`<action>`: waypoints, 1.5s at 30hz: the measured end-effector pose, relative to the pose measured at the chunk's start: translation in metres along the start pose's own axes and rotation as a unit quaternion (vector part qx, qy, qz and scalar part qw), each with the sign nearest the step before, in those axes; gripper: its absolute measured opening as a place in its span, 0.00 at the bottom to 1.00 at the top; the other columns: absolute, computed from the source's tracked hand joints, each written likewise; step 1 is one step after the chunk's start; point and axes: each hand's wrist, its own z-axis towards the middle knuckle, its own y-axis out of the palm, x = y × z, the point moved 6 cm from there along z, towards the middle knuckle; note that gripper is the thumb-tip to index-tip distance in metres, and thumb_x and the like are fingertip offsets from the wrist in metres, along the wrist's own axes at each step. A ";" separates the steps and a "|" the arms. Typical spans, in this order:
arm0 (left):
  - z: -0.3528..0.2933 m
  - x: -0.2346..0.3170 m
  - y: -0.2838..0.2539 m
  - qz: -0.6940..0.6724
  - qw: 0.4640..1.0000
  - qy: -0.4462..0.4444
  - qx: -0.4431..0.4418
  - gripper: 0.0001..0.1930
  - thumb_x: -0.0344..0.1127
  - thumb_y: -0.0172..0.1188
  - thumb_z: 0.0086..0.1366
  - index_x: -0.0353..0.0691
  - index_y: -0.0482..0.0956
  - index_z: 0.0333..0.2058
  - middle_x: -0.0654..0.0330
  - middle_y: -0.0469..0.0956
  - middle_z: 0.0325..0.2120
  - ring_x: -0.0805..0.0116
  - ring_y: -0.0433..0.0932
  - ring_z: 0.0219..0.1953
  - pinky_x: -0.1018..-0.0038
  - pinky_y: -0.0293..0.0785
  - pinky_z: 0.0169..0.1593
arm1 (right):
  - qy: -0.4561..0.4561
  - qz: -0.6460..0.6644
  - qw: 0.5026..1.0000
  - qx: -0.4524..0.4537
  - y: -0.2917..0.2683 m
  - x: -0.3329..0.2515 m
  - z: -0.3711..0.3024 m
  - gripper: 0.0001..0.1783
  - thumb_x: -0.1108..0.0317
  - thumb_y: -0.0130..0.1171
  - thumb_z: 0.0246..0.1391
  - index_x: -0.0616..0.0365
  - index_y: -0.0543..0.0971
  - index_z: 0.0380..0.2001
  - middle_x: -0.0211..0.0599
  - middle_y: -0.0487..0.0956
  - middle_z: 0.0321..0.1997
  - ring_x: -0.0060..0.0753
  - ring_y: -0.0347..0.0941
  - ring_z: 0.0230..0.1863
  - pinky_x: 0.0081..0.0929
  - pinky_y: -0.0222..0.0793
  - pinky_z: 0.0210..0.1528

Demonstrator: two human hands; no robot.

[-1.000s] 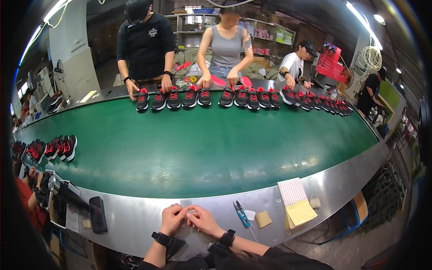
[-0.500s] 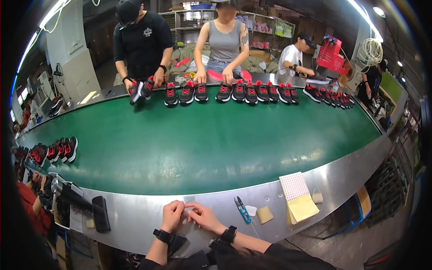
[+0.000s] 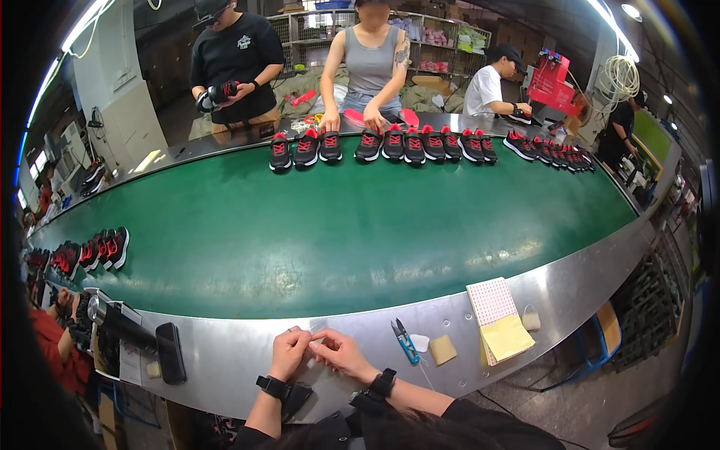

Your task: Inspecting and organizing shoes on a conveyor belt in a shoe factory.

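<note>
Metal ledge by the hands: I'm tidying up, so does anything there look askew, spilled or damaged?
Nothing looks spilled or damaged; only the yellow paper sits slightly askew over the gridded sheet, right of the blue snips.

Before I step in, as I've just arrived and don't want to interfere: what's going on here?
The wearer's left hand and right hand meet over the metal ledge; I can't tell whether they hold something small. Teal snips lie to their right. Across the green surface, a worker in black holds footwear, while one in grey touches the row of black-and-red shoes.
</note>
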 end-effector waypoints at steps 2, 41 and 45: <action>-0.001 0.006 0.000 0.017 0.999 0.039 0.011 0.14 0.34 0.56 0.59 0.32 0.73 0.17 0.61 0.69 0.15 0.73 0.67 0.21 0.76 0.62 0.26 | 0.014 0.000 1.000 -0.012 0.002 -0.002 -0.002 0.14 0.58 0.57 0.56 0.53 0.74 0.40 0.24 0.75 0.22 0.11 0.65 0.20 0.12 0.56 0.20; 0.001 0.007 0.030 0.103 0.993 0.055 -0.020 0.10 0.33 0.61 0.56 0.39 0.82 0.18 0.64 0.69 0.11 0.73 0.65 0.21 0.74 0.64 0.27 | 0.008 -0.299 0.950 -0.087 -0.010 -0.001 -0.006 0.24 0.47 0.48 0.58 0.57 0.78 0.24 0.28 0.77 0.18 0.22 0.71 0.20 0.21 0.64 0.25; 0.001 0.008 0.034 0.083 0.996 0.036 -0.022 0.11 0.34 0.61 0.57 0.38 0.82 0.18 0.64 0.69 0.11 0.73 0.65 0.21 0.74 0.64 0.27 | 0.001 -0.309 0.947 -0.089 -0.013 0.000 -0.005 0.23 0.47 0.48 0.59 0.57 0.77 0.28 0.28 0.78 0.20 0.21 0.72 0.20 0.20 0.65 0.25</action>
